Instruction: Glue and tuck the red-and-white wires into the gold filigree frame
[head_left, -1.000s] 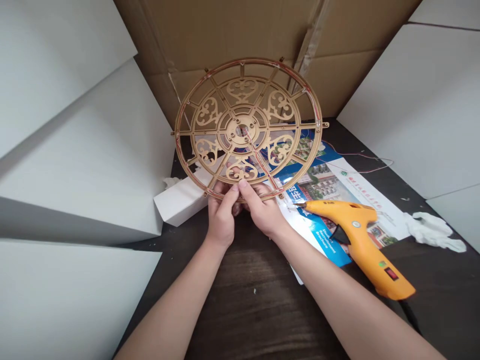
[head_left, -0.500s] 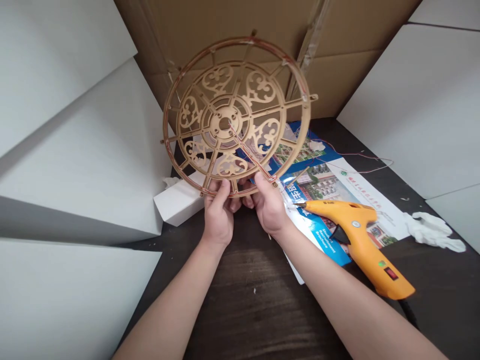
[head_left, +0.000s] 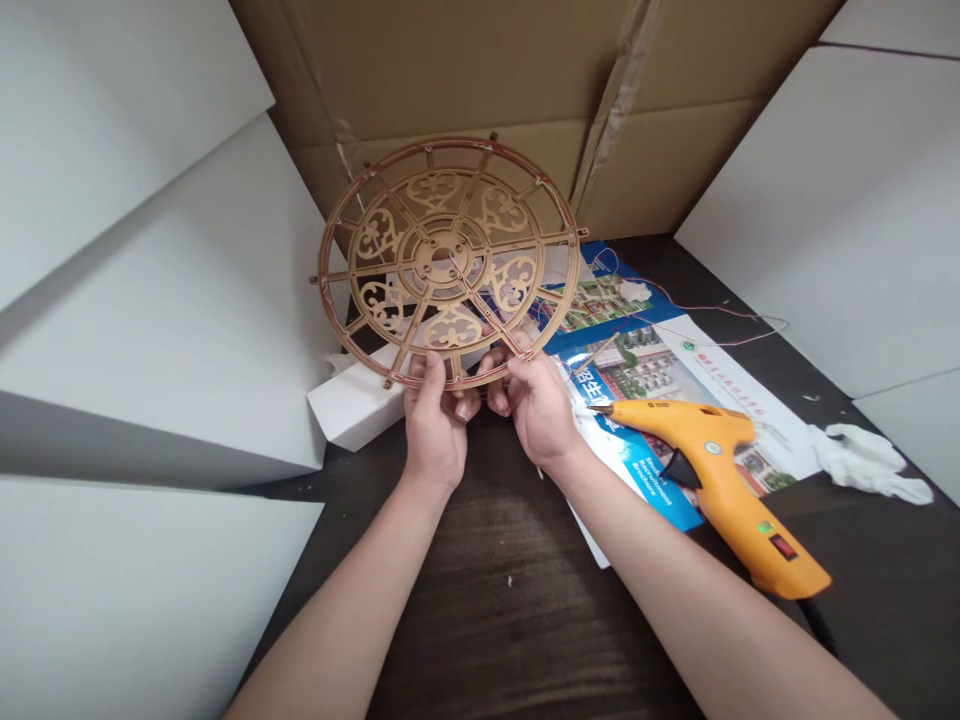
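Observation:
A round gold openwork frame (head_left: 443, 222), with scroll patterns and spokes, is held up above the table, its far side tilted back. My left hand (head_left: 437, 425) grips its near rim, thumb on top and fingers curled below. Just to the right, my right hand (head_left: 536, 405) pinches the same rim where thin red and white wires (head_left: 491, 317) run from the hub to the edge. More wire follows the outer ring, with whitish blobs at several points. Part of each hand's fingers is hidden under the frame.
A yellow glue gun (head_left: 712, 450) lies at the right on printed brochures (head_left: 637, 365), its cord trailing off. Beyond it is a crumpled white glove or cloth (head_left: 874, 462). A white box (head_left: 360, 405) sits at left; cardboard (head_left: 465, 60) and white panels (head_left: 150, 260) surround the dark table.
The gold frame has tilted flatter, its far edge dropping and its right side moving left. Both hands keep their grip and have shifted only slightly.

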